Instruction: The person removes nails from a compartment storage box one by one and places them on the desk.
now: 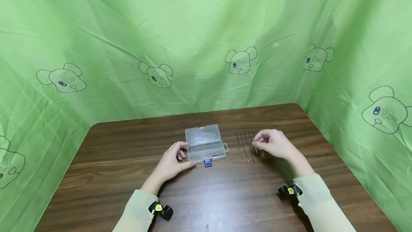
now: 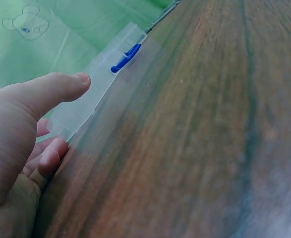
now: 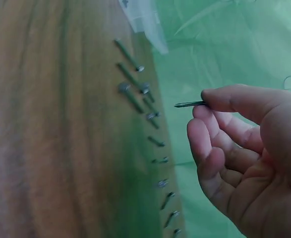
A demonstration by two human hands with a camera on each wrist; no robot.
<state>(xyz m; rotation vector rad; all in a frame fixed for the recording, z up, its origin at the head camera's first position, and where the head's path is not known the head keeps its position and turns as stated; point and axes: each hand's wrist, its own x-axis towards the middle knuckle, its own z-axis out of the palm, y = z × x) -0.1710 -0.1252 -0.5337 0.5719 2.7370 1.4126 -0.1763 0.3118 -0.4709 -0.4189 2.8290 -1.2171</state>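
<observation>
A clear plastic box (image 1: 206,149) stands on the table with its lid (image 1: 203,134) raised at the back and its blue latch (image 1: 208,163) hanging at the front. My left hand (image 1: 170,162) grips its left end, thumb along the front wall and index finger toward the back corner. Between thumb and fingertip, my right hand (image 1: 273,144) pinches a thin nail (image 3: 187,104), its point sticking out, over the right end of the nail rows. Loose nails (image 1: 240,154) lie in two rows right of the box. Something thin and dark shows inside the box's front right.
The brown wooden table (image 1: 128,146) bears the box and nails near its middle. Green cloth (image 1: 193,38) printed with cartoon heads hangs behind and at both sides. A small black camera (image 1: 162,210) is strapped at each wrist.
</observation>
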